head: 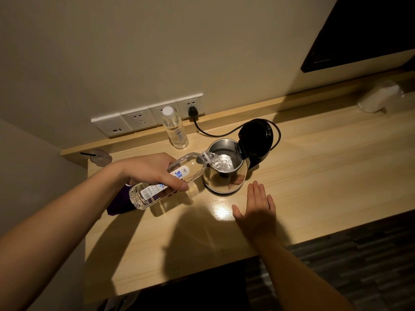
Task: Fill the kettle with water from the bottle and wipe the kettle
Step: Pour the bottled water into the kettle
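Observation:
A steel kettle (224, 178) stands on the wooden desk (314, 180) with its black lid (256, 135) swung up and open. My left hand (152, 170) grips a clear water bottle (190, 168) with a white label, tipped on its side with its uncapped mouth over the kettle's rim. Water runs from the bottle into the kettle, where it bubbles. My right hand (258, 209) lies flat on the desk just in front of the kettle, fingers straight, holding nothing.
A second, capped bottle (174, 129) stands upright at the back by the wall sockets (139, 121); the kettle's black cord (208, 131) is plugged in there. A purple cloth (120, 204) lies under my left wrist. A white roll-like object (379, 97) sits far right.

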`<action>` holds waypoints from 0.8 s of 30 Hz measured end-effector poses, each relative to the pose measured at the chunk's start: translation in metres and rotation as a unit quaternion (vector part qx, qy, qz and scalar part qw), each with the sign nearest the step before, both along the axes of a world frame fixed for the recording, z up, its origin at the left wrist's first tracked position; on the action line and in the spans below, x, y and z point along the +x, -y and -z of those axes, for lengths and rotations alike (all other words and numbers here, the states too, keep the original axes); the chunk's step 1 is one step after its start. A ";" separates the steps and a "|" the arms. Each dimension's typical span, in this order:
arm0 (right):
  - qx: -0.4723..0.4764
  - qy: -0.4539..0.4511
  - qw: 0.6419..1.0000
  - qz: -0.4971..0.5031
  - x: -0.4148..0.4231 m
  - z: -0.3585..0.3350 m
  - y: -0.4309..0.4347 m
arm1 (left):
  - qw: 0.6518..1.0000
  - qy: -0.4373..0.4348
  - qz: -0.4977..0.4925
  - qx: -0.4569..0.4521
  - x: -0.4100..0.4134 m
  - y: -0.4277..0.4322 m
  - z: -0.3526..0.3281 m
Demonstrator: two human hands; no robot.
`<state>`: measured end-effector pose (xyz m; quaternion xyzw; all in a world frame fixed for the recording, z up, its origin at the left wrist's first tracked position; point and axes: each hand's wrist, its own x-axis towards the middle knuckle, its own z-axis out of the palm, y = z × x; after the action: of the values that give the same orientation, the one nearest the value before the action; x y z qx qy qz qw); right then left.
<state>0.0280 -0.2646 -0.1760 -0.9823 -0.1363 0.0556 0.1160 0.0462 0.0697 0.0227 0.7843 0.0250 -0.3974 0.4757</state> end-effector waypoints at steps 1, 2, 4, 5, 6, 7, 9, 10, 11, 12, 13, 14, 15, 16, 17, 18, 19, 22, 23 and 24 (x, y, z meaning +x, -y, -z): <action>0.001 -0.001 1.000 0.000 0.000 0.000 0.000 | 1.000 -0.001 0.001 0.000 0.000 0.000 0.000; 0.001 -0.003 1.000 0.000 0.000 0.000 0.000 | 1.000 0.000 0.001 0.001 0.000 0.000 0.000; -0.002 -0.006 1.000 0.001 0.000 -0.001 0.000 | 1.000 0.003 0.001 0.003 0.000 0.000 0.000; -0.002 -0.007 1.000 0.002 0.000 -0.001 0.000 | 1.000 0.004 0.000 0.003 0.000 0.000 0.000; -0.001 -0.008 1.000 0.002 0.000 -0.001 -0.001 | 1.000 0.004 -0.001 0.002 0.000 0.000 0.000; 0.000 -0.008 1.000 0.003 0.000 -0.001 -0.001 | 1.000 0.005 -0.001 0.003 0.000 0.001 -0.001; 0.001 -0.009 1.000 0.004 0.000 -0.001 -0.001 | 1.000 0.002 -0.005 0.005 0.000 0.001 -0.001; 0.001 -0.008 1.000 0.005 0.000 -0.001 -0.001 | 1.000 0.000 -0.007 0.005 0.000 0.001 -0.001; 0.000 -0.008 1.000 0.005 0.000 -0.002 -0.001 | 1.000 0.000 -0.006 0.005 0.000 0.000 -0.001; 0.000 -0.008 1.000 0.006 0.001 -0.002 -0.001 | 1.000 0.002 -0.003 0.007 0.000 0.000 -0.001; 0.000 -0.008 1.000 0.006 0.000 -0.002 -0.001 | 1.000 0.002 0.001 0.008 0.001 0.000 -0.002; 0.000 -0.008 1.000 0.006 0.000 -0.002 -0.001 | 1.000 0.002 0.003 0.008 0.001 0.001 -0.002; 0.000 -0.008 1.000 0.006 0.000 -0.002 -0.002 | 1.000 0.003 0.005 0.007 0.001 0.001 -0.003; -0.001 -0.008 1.000 0.007 0.001 -0.002 -0.002 | 1.000 0.004 0.007 0.007 0.001 0.001 -0.003; -0.002 -0.007 1.000 0.007 0.001 -0.002 -0.002 | 1.000 0.006 0.008 0.006 0.001 0.001 -0.003; -0.002 -0.008 1.000 0.007 0.001 -0.002 -0.002 | 1.000 0.008 0.008 0.006 0.001 0.001 -0.003; -0.001 -0.009 1.000 0.008 0.001 -0.002 -0.002 | 1.000 0.011 0.009 0.008 0.001 0.001 -0.003; -0.003 -0.011 1.000 0.006 0.001 -0.001 -0.002 | 1.000 0.013 0.015 0.010 0.002 0.001 -0.004; -0.004 -0.010 1.000 0.006 0.001 -0.001 -0.002 | 1.000 0.013 0.017 0.010 0.003 0.001 -0.004; -0.004 -0.010 1.000 0.006 0.001 -0.001 -0.002 | 1.000 0.014 0.019 0.009 0.003 0.001 -0.004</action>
<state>0.0291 -0.2624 -0.1751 -0.9829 -0.1291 0.0652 0.1137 0.0490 0.0687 0.0265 0.7945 0.0072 -0.3949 0.4613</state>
